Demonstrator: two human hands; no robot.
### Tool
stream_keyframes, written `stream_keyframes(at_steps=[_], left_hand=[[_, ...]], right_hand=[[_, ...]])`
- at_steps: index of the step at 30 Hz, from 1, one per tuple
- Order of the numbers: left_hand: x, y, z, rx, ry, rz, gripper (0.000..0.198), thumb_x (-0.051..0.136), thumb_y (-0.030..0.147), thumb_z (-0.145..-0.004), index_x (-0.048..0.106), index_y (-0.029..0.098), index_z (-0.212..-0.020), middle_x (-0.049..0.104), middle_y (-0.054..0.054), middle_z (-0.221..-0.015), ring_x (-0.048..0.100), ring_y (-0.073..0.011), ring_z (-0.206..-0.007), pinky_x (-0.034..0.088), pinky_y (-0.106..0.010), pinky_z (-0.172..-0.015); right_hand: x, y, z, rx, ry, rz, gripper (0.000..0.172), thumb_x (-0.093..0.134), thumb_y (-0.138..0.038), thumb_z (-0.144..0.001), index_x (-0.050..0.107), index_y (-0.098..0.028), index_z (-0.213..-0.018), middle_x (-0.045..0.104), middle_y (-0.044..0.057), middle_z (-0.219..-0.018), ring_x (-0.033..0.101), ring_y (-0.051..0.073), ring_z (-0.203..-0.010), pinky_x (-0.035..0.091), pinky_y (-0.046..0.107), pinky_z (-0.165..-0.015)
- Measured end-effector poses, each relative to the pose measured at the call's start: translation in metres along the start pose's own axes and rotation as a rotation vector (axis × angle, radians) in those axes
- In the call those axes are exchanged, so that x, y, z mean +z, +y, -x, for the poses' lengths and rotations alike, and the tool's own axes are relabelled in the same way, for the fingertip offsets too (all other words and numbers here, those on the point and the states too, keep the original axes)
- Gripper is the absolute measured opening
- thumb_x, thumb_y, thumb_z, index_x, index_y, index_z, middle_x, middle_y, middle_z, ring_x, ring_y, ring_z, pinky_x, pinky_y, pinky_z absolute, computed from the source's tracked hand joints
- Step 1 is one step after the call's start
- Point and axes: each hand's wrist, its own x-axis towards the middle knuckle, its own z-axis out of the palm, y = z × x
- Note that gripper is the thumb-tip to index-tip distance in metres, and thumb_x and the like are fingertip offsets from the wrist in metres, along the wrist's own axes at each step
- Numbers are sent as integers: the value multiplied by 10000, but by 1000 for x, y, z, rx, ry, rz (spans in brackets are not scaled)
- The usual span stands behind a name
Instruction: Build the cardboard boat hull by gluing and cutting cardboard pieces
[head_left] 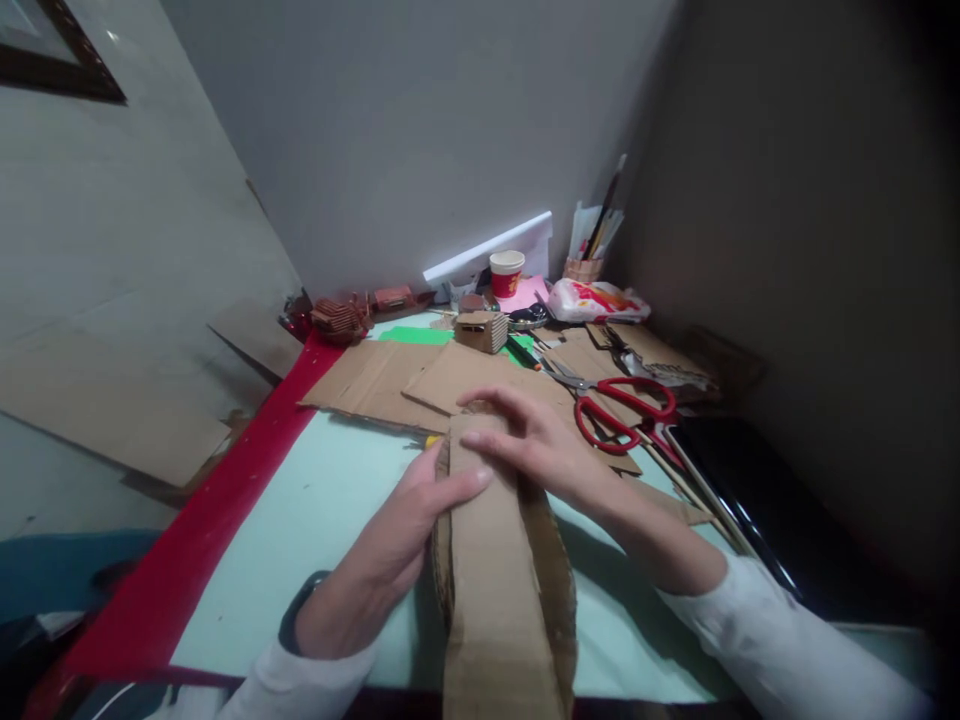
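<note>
A long cardboard piece [491, 570] with a flat strip along its top and curved side walls points away from me over the table's front edge. My left hand [420, 515] grips its left side, thumb pressed on the strip and fingers hidden behind the wall. At the far end, my right hand [529, 435] closes over it, thumb on top and fingers curled round the end. A bit of something yellow [432, 441] shows beside the left fingertips. Flat cardboard sheets [375, 385] lie just beyond both hands.
Red-handled scissors [626, 405] lie to the right, near a black tablet-like device [772, 510]. Farther back stand a small cardboard box [481, 332], a paper cup [507, 275], a plastic packet [596, 301] and a pen holder [584, 269]. Walls close off the back and right.
</note>
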Motion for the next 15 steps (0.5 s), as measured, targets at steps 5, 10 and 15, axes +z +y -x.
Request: stream_keyframes(at_steps=[5, 10, 15], left_hand=[[6, 0, 1, -17, 31, 44, 524, 699, 220, -853, 559, 219, -1358, 715, -106, -1226, 696, -274, -1059, 540, -314, -787], [10, -6, 15, -26, 145, 59, 685, 768, 222, -786, 512, 267, -1419, 689, -91, -1290, 638, -281, -1192, 508, -323, -949], [5, -10, 34, 61, 112, -45, 954, 882, 257, -653, 433, 318, -1492, 630, -123, -1381, 601, -363, -1242, 523, -380, -951]], right_hand=[[-7, 0, 2, -2, 77, -76, 219, 682, -201, -832, 688, -198, -1051, 706, 27, -1060, 646, 198, -1010, 498, 333, -895], [-12, 10, 2, -16, 243, -140, 180, 655, -221, -828, 683, -212, -1006, 718, 26, -1024, 654, 205, -982, 499, 340, -883], [-26, 20, -3, -38, 462, -174, 229, 656, -268, -836, 691, -222, -1058, 726, 34, -1038, 654, 211, -960, 502, 338, -849]])
